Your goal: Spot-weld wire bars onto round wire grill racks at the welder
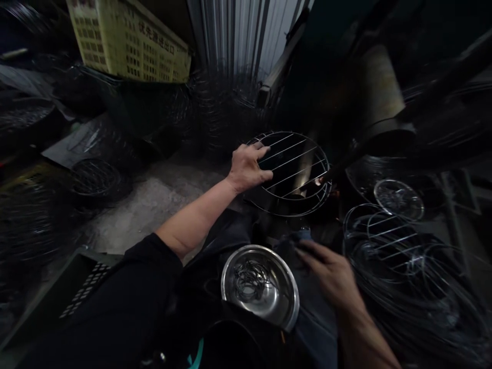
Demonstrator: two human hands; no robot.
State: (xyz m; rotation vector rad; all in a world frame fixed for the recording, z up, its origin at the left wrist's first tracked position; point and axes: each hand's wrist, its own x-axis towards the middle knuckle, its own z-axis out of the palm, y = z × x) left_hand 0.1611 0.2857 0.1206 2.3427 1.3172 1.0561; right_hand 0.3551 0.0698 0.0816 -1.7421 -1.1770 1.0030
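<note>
My left hand (249, 167) grips the left rim of a round wire rack (286, 166), its fingers curled at the edge and the thumb apart over the wires. The rack has parallel bars and a second hoop below; its right side is by a metal electrode tip (318, 181) of a machine. My right hand (330, 271), a little blurred, hangs over my right thigh with fingers stretched out and nothing visible in them. Just left of it, a steel bowl (292, 302) sits in my lap, holding several thin wire rings (251, 279).
A large pile of wire racks (407, 256) stands at the right. A yellow plastic crate (149, 48) is at the upper left, and a green crate (82, 287) at the lower left. A machine's cylindrical arm (384, 84) juts in at the upper right.
</note>
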